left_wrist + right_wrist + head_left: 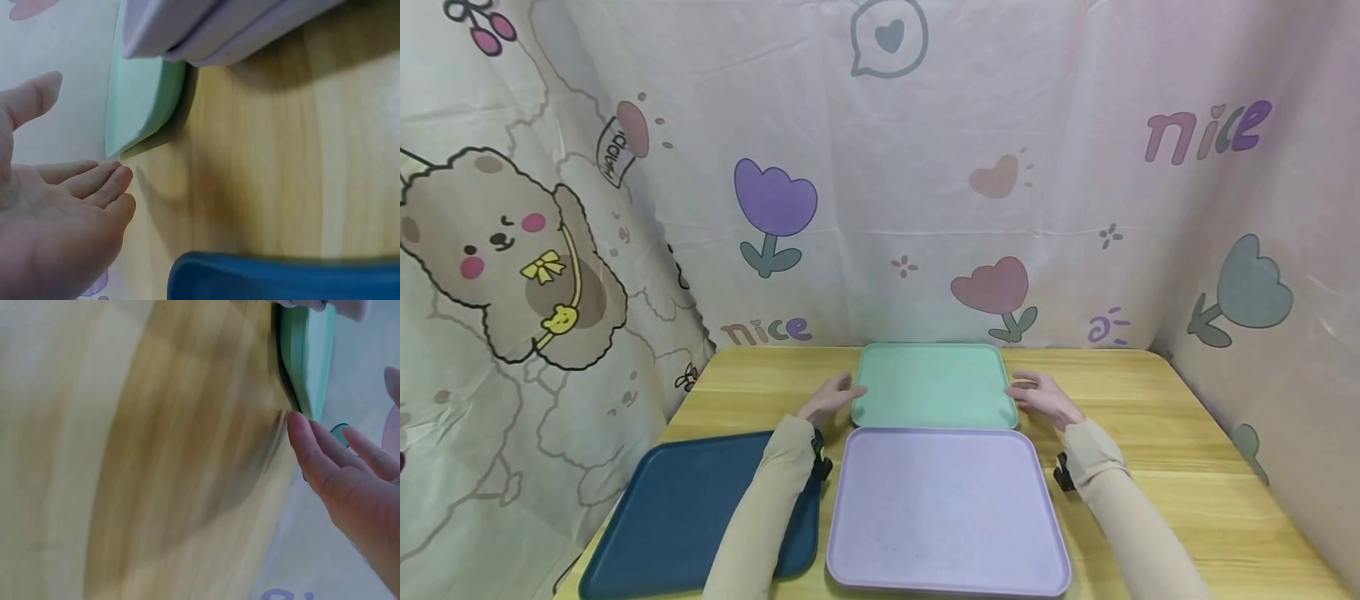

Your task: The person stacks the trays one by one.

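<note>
A mint green tray (934,385) lies at the back of the table, against the curtain. At its left side is my left hand (831,397), thumb spread and fingers extended near the tray's edge. My right hand (1043,399) is at the opposite side; in the right wrist view its fingertips (299,425) are at the tray's corner, and whether they touch it I cannot tell. Neither hand grips anything. Directly in front of the green tray sits a lavender tray (947,508). Its side in the left wrist view shows layered rims (231,37), like stacked trays.
A dark blue tray (700,508) lies at the front left, partly beneath my left forearm in the head view. Bare wood of the table (1180,467) shows on the right. A printed curtain (887,167) walls off the back and both sides.
</note>
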Demonstrator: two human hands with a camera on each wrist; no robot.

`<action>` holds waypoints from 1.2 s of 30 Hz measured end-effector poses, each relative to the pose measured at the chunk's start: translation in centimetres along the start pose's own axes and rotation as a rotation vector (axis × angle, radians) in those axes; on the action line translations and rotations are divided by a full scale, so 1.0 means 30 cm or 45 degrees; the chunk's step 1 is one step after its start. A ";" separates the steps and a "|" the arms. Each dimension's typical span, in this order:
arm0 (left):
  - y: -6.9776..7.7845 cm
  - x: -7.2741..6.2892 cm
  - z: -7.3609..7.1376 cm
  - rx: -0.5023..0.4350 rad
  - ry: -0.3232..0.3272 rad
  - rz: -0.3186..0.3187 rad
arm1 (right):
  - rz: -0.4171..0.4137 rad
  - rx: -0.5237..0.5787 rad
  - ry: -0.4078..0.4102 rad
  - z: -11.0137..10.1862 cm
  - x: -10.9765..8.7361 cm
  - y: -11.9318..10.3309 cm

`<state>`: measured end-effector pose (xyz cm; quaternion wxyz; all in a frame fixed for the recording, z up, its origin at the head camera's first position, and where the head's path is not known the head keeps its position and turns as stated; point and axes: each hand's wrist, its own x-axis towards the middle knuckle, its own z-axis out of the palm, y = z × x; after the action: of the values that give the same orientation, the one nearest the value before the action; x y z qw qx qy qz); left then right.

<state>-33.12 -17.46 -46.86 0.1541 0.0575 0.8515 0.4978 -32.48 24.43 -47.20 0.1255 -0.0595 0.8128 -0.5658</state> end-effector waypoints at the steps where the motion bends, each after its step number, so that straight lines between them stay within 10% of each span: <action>1: 0.000 0.005 0.001 -0.007 0.010 -0.010 | 0.004 0.006 -0.005 0.002 0.007 0.000; 19: 0.003 0.051 0.015 -0.032 0.038 0.032 | 0.051 0.028 -0.012 0.006 0.052 -0.005; 36: 0.007 0.048 0.008 -0.347 0.053 0.020 | 0.008 0.107 0.044 0.015 0.050 -0.033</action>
<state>-34.42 -16.78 -47.10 0.1391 0.0323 0.7785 0.6112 -33.84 23.31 -46.62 0.1155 -0.0418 0.7905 -0.6000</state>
